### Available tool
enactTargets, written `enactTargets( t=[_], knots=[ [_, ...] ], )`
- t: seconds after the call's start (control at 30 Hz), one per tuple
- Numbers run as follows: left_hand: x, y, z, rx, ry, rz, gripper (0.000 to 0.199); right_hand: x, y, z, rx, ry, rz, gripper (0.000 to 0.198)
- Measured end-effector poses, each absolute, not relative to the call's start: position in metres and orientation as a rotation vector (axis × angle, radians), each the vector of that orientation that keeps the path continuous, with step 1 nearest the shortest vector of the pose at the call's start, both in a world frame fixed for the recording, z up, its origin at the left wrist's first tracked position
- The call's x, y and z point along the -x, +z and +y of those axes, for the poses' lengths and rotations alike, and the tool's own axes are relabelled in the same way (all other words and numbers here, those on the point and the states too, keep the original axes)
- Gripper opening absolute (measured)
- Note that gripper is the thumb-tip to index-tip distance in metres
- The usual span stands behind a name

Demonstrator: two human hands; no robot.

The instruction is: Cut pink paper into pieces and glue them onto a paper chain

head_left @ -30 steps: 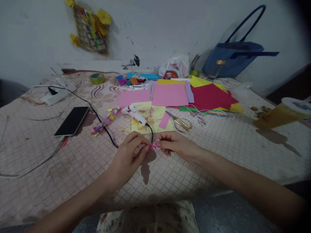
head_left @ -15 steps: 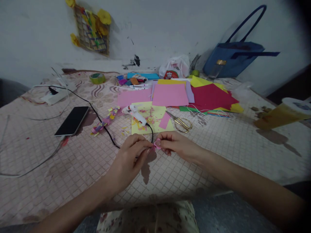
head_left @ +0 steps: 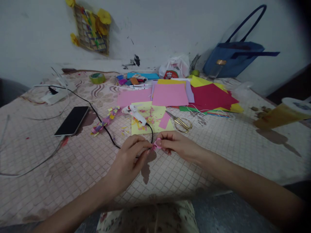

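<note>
A small curled piece of pink paper (head_left: 157,143) is pinched between my two hands above the table's front half. My left hand (head_left: 134,152) grips its left end with thumb and fingertips. On the other side, my right hand (head_left: 176,144) holds it with thumb and forefinger. Just beyond my hands lies a white glue gun (head_left: 138,117) on a yellow sheet (head_left: 155,129) strewn with pink and yellow scraps. A pink paper strip (head_left: 165,120) rests on that sheet's right side, beside gold-handled scissors (head_left: 182,123). Left of the glue gun is a garland of coloured paper bits (head_left: 105,121).
A phone (head_left: 72,121) on a cable lies at left, near a white power strip (head_left: 57,94). The glue gun's black cord (head_left: 97,115) crosses the cloth. Stacked coloured paper (head_left: 170,95), white string (head_left: 200,118) and tape (head_left: 97,78) sit farther back. A drink cup (head_left: 282,115) stands right.
</note>
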State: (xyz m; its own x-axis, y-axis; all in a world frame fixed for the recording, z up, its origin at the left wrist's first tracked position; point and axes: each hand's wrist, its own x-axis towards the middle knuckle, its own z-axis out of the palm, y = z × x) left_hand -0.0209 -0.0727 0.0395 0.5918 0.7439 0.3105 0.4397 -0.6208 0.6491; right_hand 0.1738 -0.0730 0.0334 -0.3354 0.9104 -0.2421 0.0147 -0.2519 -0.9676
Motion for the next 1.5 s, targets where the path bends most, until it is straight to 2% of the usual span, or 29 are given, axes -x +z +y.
enactTargets(
  t=[0.37, 0.57, 0.7, 1.13, 1.5],
  knots=[
    [0.021, 0.04, -0.075, -2.3, 0.775, 0.887, 0.023, -0.176, 0.032, -0.074, 1.164, 1.697, -1.277, 0.019],
    [0.023, 0.04, -0.074, -2.206, 0.851, 1.048, 0.02, -0.183, 0.031, -0.073, 1.091, 1.684, -1.283, 0.019],
    [0.024, 0.039, -0.075, -2.005, 0.83, 1.126, 0.025, -0.19, 0.039, -0.071, 1.039, 1.656, -1.387, 0.02],
    [0.019, 0.046, -0.061, -1.377, 0.588, 0.827, 0.025, -0.194, 0.054, -0.059, 1.046, 1.663, -1.656, 0.021],
    [0.025, 0.04, -0.06, -1.422, 0.669, 0.808, 0.024, -0.196, 0.057, -0.055, 1.099, 1.665, -1.669, 0.02]
  ],
)
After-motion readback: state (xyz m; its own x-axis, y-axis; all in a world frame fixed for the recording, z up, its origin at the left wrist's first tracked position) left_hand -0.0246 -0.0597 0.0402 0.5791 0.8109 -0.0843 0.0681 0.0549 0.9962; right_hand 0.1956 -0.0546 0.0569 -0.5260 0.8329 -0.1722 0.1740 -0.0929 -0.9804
